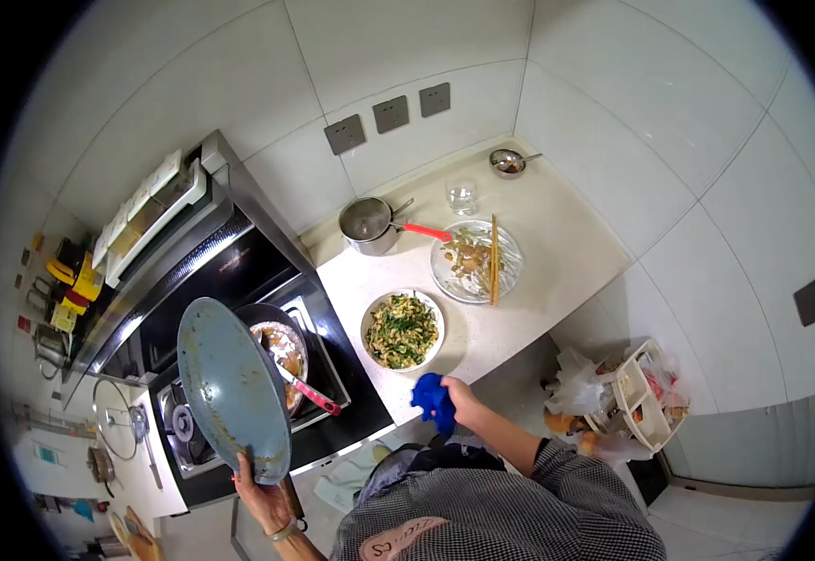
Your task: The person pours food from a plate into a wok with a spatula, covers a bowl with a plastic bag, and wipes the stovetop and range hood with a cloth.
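Gripping the handle of a pan (231,385), the left hand (265,497) has its fingers closed tight and tips the pan up on edge, its streaked inside turned toward the wok (281,351) on the stove (332,425) just beyond, likely so it sits clear of the burner. A red-handled spatula (312,393) rests in the wok beside the grip. The right hand (461,402) clamps a blue cloth (432,400) at the counter (529,309) edge, just below a plate of greens (402,330); further off lie chopsticks (494,259) across another plate (476,261)
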